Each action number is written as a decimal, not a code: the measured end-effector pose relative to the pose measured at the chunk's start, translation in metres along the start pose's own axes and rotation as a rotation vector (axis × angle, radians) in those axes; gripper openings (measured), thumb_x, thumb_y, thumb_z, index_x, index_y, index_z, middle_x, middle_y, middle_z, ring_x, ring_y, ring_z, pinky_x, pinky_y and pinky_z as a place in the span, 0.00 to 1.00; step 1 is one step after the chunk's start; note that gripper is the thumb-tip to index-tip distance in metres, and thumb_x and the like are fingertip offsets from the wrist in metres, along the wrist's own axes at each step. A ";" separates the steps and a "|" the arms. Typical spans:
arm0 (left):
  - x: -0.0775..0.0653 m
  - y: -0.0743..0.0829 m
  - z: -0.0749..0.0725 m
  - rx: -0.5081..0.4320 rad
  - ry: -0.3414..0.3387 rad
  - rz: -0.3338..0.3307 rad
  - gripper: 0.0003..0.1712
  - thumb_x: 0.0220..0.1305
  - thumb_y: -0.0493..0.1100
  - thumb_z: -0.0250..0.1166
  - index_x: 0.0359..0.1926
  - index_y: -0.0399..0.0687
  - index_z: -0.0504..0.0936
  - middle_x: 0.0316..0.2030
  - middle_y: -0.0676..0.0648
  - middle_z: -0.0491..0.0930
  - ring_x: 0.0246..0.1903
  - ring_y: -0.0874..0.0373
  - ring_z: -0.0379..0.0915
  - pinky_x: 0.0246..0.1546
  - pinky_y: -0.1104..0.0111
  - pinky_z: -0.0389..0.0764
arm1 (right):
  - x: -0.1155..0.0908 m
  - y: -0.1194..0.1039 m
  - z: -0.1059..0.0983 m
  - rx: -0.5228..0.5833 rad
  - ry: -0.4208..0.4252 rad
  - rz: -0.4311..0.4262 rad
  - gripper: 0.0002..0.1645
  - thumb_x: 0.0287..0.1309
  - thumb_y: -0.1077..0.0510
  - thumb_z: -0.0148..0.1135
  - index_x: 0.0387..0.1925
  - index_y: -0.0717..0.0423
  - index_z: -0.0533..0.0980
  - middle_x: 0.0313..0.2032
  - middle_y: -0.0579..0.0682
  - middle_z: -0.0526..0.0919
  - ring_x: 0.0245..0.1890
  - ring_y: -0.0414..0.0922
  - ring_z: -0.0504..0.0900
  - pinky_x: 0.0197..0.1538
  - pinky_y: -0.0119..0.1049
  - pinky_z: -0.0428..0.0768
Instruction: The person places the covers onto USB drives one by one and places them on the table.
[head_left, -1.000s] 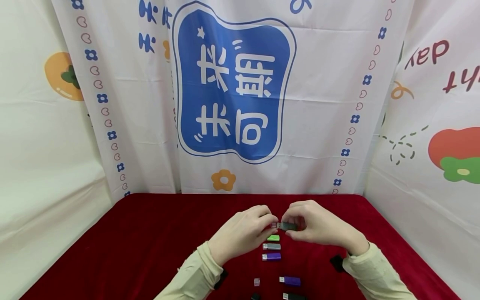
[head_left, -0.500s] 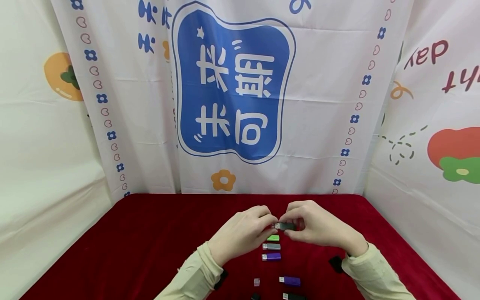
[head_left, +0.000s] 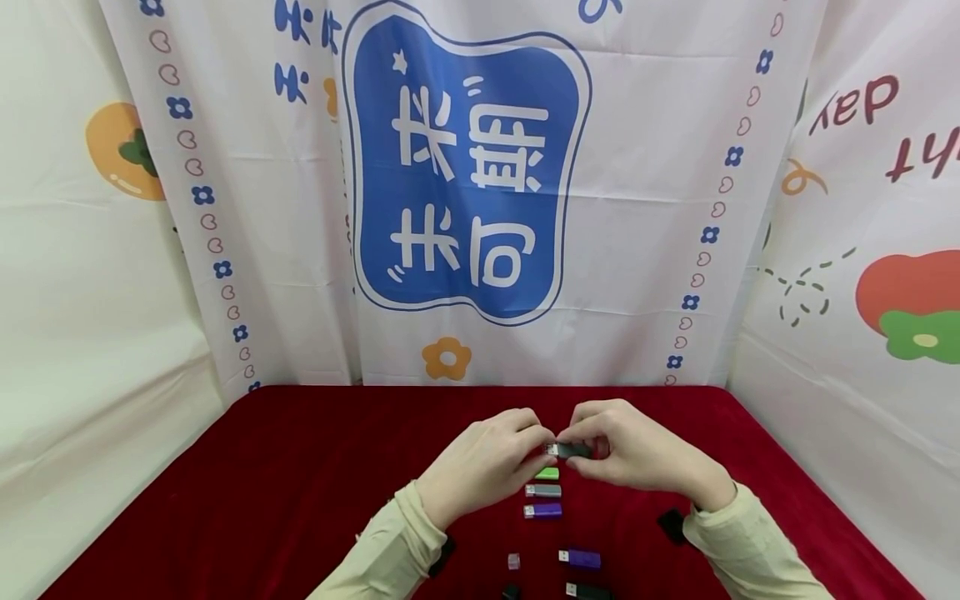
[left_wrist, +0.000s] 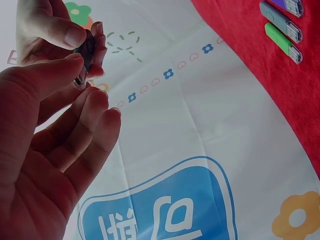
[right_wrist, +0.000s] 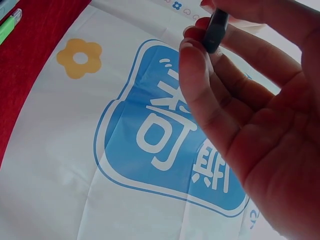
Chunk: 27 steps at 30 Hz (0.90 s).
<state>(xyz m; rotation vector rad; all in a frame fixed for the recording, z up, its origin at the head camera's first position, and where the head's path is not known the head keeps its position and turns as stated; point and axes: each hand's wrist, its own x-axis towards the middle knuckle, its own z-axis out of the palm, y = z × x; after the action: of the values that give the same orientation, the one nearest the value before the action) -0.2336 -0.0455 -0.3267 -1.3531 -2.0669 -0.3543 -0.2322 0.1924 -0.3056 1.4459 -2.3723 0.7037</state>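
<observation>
Above the red cloth, my right hand (head_left: 630, 446) pinches a dark USB stick (head_left: 573, 451) between thumb and fingers, its metal plug pointing left. My left hand (head_left: 483, 458) pinches a small clear cap (left_wrist: 80, 83) at the plug end. In the left wrist view the cap sits around the plug, partly covered by the left thumb and fingers. The right wrist view shows the stick's dark body (right_wrist: 216, 31) at the right fingertips. Just below the hands lies a green USB stick (head_left: 548, 473), partly overlapped by the left hand.
A grey capped USB stick (head_left: 543, 492) and a purple capped one (head_left: 543, 511) lie in line under the green one. Nearer are a loose clear cap (head_left: 513, 562), an uncapped purple stick (head_left: 580, 559), a black uncapped stick (head_left: 588, 592) and a small black piece (head_left: 512, 592).
My right hand has moved slightly left with the dark USB stick, bringing its plug further into the clear cap. The left hand has stayed nearly still.
</observation>
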 end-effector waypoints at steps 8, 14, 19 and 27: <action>0.000 -0.001 0.000 0.036 -0.030 -0.041 0.09 0.63 0.46 0.70 0.40 0.47 0.86 0.31 0.53 0.75 0.28 0.66 0.69 0.29 0.82 0.72 | 0.000 -0.002 -0.001 0.008 -0.023 0.056 0.14 0.55 0.64 0.71 0.44 0.49 0.86 0.31 0.36 0.76 0.24 0.37 0.73 0.27 0.32 0.77; 0.000 -0.002 -0.001 0.034 -0.026 -0.031 0.08 0.62 0.45 0.70 0.40 0.46 0.86 0.30 0.54 0.75 0.28 0.66 0.69 0.28 0.82 0.71 | 0.000 -0.004 -0.001 -0.007 0.002 0.057 0.14 0.54 0.65 0.73 0.42 0.49 0.84 0.33 0.36 0.78 0.28 0.37 0.74 0.30 0.31 0.76; 0.000 -0.002 -0.002 0.033 -0.020 -0.023 0.08 0.62 0.44 0.71 0.39 0.46 0.86 0.29 0.54 0.74 0.27 0.66 0.68 0.28 0.82 0.71 | 0.000 -0.004 -0.001 -0.001 0.016 0.062 0.14 0.53 0.66 0.73 0.41 0.49 0.83 0.34 0.37 0.79 0.29 0.35 0.74 0.32 0.30 0.77; 0.001 -0.002 -0.002 0.059 -0.023 -0.005 0.08 0.62 0.43 0.71 0.39 0.44 0.86 0.29 0.52 0.74 0.28 0.64 0.70 0.30 0.80 0.73 | 0.002 -0.007 0.001 -0.028 0.045 0.011 0.16 0.51 0.70 0.72 0.42 0.53 0.84 0.35 0.39 0.80 0.32 0.35 0.75 0.35 0.33 0.79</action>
<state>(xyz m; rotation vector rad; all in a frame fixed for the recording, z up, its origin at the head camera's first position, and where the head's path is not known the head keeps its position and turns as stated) -0.2345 -0.0466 -0.3246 -1.3227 -2.0841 -0.2791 -0.2272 0.1880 -0.3035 1.3930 -2.3484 0.6956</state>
